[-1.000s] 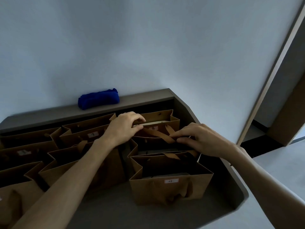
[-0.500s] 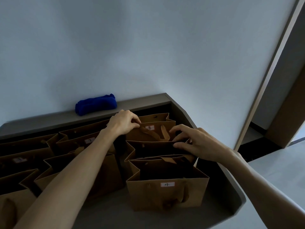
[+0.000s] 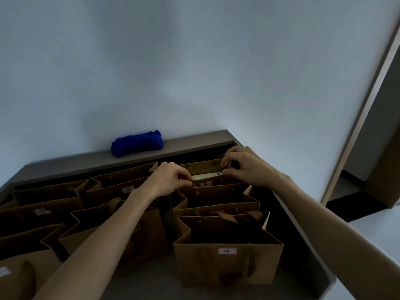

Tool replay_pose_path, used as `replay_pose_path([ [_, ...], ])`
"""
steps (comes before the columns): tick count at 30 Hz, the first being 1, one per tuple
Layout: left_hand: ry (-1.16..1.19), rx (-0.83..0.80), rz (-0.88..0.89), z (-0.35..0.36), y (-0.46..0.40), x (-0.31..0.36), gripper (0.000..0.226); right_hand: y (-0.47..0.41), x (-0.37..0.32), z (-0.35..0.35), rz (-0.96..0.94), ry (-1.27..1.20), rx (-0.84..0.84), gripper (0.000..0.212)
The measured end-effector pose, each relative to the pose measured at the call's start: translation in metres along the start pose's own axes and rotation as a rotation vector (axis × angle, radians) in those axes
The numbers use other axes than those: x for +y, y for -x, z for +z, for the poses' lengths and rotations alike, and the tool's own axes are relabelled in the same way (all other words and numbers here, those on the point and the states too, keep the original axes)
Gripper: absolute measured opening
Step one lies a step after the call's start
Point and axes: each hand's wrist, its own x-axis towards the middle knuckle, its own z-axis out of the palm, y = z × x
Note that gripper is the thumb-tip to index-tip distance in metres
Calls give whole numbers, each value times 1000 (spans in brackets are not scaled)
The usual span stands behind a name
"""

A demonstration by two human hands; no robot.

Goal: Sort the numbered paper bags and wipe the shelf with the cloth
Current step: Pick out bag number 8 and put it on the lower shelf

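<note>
Several brown paper bags with white number labels stand in rows on a dark grey shelf (image 3: 151,284). At the back right stands the bag marked 8 (image 3: 207,168). My left hand (image 3: 171,179) pinches its near rim at the left end. My right hand (image 3: 244,167) grips its far right corner. The bag marked 4 (image 3: 227,263) stands nearest in the right column, with an unlabelled-looking bag (image 3: 216,195) between it and bag 8. A bag marked 7 (image 3: 121,187) sits left of my left hand. A rolled blue cloth (image 3: 136,143) lies on the raised back ledge.
More bags fill the left side of the shelf (image 3: 39,213). A pale wall rises behind the ledge (image 3: 194,141). The shelf's angled right edge (image 3: 303,230) drops to a light floor, and a door frame (image 3: 357,109) stands at the right.
My right hand moved from the middle bag's handles back and up to the far right corner of bag 8. My left hand stayed at that bag's left rim. The view tilted.
</note>
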Motion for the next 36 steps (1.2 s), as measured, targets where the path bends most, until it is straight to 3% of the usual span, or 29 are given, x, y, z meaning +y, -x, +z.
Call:
replay_pose_path([
  [6,42,22,-3,2,2,-2,20,-48,-1,1,92,110,-415,38],
  [10,60,88,-6,5,3,-7,21,-59,-3,11,68,37,-549,21],
  [14,145,230,24,7,7,-9,21,-60,-1,19,43,-21,-442,9],
  [19,272,387,-48,3,4,-10,30,-56,7,24,30,-25,-280,22],
  [30,508,389,-210,-10,-1,-3,85,-55,7,-32,-31,-35,69,28],
  [36,895,404,-127,-28,0,17,98,-52,-24,-89,-24,-174,141,23],
])
